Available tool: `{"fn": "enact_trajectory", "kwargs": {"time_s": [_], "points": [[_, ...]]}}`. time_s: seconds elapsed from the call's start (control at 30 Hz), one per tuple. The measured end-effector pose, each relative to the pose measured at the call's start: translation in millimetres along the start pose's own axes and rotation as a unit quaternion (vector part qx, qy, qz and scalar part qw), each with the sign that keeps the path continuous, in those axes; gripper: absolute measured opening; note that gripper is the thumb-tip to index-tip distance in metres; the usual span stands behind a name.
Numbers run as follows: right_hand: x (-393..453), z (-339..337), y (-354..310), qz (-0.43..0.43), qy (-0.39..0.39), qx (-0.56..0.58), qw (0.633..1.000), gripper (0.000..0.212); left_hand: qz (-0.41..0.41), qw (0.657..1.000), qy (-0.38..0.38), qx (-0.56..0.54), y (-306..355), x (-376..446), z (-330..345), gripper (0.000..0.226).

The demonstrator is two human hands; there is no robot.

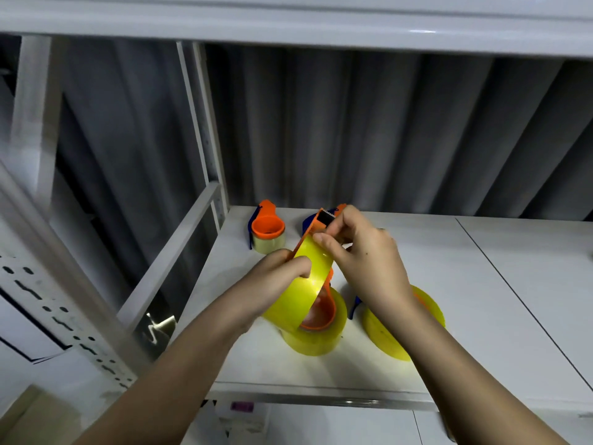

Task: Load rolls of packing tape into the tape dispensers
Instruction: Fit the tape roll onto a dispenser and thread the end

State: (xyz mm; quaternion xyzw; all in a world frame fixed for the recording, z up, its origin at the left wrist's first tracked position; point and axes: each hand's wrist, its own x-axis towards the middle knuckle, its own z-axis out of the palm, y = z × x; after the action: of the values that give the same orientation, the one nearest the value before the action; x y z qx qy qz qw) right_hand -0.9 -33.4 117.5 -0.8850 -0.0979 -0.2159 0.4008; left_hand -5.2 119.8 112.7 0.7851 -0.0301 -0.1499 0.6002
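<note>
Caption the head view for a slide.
Both hands, left hand and right hand, thread yellow tape through an orange dispenser above a shelf.

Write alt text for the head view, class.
Both hands hold an orange tape dispenser loaded with yellow tape over a white shelf: left hand grips the roll, right hand pinches the tape near the blade. Another loaded dispenser stands behind.

Head view, close, downward onto shelf [481,284].
</note>
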Motion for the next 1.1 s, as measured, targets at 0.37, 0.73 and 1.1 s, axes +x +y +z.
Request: {"fn": "enact_trajectory", "kwargs": {"time_s": [0.37,0.73,1.1], "points": [[0,4,-12,-0.025,-0.006,-0.063,0.998,0.023,0.048,0.990,0.125,-0.034,-14,2,6,0.051],[16,-6,-1,-0.119,0.090,-0.151,0.977,0.022,0.063,0.990,0.123,-0.008,-5,-9,-3,0.040],[48,-20,23,-0.064,0.085,-0.050,0.993,0.019,0.076,0.994,0.082,-0.009,3,-18,-7,0.029]]}}
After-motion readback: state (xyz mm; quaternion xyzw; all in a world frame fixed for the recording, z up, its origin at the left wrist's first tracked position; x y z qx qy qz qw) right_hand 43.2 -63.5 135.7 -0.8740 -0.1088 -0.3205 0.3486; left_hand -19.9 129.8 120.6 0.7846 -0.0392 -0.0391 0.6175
